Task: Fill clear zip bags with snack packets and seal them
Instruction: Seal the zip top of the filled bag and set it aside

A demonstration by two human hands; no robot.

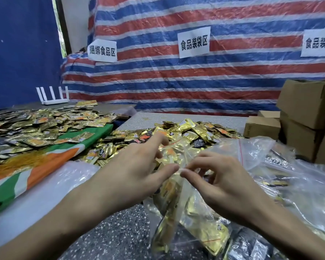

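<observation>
Clear zip bag point(176, 203), filled with gold snack packets, is pinched at its upper edge in the grip of the left hand point(137, 166) and the right hand point(225, 182). The bag's body hangs below and between the two thumbs, just in front of the loose packet heap point(188, 130) on the tabletop point(195, 118).

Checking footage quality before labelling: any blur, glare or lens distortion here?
Head view: wide-angle distortion bows the striped tarp and cardboard boxes; the clear zip bag pinched by the left hand and right hand glints with glare; the packet pile looks smeared; lighting even.
</observation>
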